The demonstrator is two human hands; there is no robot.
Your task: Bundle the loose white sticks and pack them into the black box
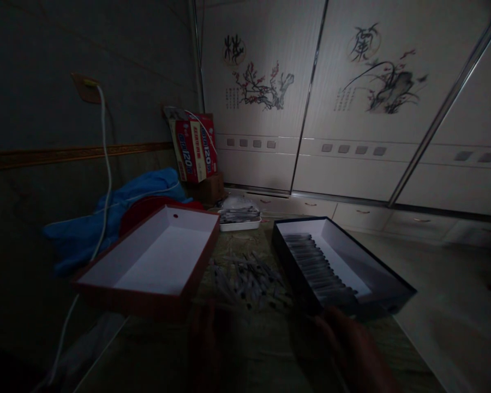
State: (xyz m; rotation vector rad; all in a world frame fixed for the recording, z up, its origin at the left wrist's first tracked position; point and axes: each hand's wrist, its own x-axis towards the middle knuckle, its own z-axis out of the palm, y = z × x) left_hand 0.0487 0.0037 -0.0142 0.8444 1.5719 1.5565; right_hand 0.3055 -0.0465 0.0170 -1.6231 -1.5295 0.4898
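Hands [352, 344] low — near black box [388, 284]

surface: a low table [265, 349] with a pale, faintly patterned top, seen in very dim light
left side: a shallow red box [147, 267] with a white inside, open, set at a slant near the left edge
right side: a shallow black box [388, 289] with a white inside, holding a row of dark slim sticks [317, 267] along its left wall
middle: a loose heap of slim pale sticks [245, 278] lying on the top between the two boxes
far end: a small white tray [240, 224] with a pile of similar pieces on it
far left: blue cloth [106, 213] bunched behind the red box
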